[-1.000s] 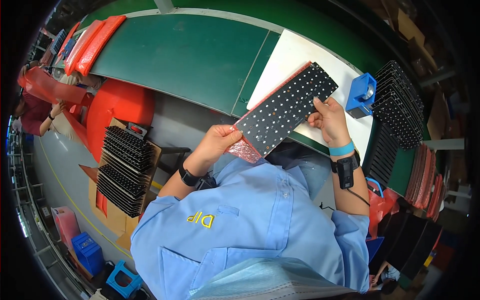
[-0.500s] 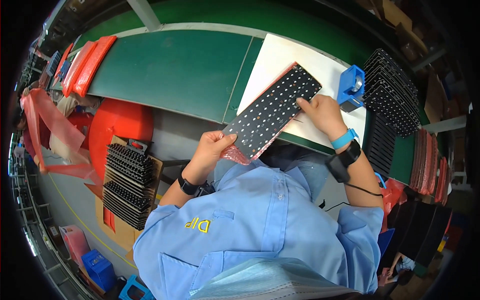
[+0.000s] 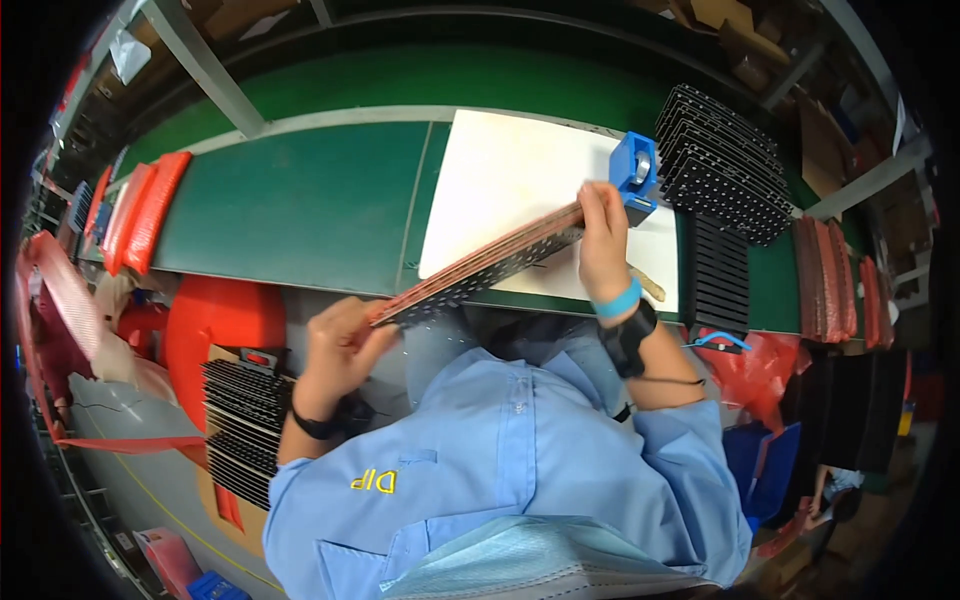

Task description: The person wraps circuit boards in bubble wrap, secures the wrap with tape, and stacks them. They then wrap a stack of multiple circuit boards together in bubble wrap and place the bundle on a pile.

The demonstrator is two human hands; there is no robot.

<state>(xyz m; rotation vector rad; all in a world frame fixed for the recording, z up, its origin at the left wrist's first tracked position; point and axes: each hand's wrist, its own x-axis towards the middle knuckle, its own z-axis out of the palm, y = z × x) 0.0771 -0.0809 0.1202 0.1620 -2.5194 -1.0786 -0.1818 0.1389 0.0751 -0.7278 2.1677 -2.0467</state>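
A stack of black circuit boards with white dots (image 3: 490, 268), layered with pink bubble wrap, is held on edge and slanted above the near edge of the bench. My left hand (image 3: 340, 345) is closed round its lower left end. At the upper right end, my right hand (image 3: 603, 240) grips it with fingers over the top edge. Behind the stack lies a white sheet (image 3: 510, 175) on the bench. A blue tape dispenser (image 3: 634, 165) stands just beyond my right hand. The stack's dotted face points down toward me and is partly in shadow.
Upright black boards (image 3: 720, 160) fill a rack at the right, behind a black slotted tray (image 3: 716, 275). Red-wrapped bundles (image 3: 825, 275) stand at the far right, others (image 3: 160, 215) at the bench's left end. More racked boards (image 3: 242, 420) stand lower left, near a red round surface (image 3: 225, 320).
The stack has turned from showing its dotted face upward to standing on edge, its layers visible. Both hands have shifted their grip with it. My view has also moved.
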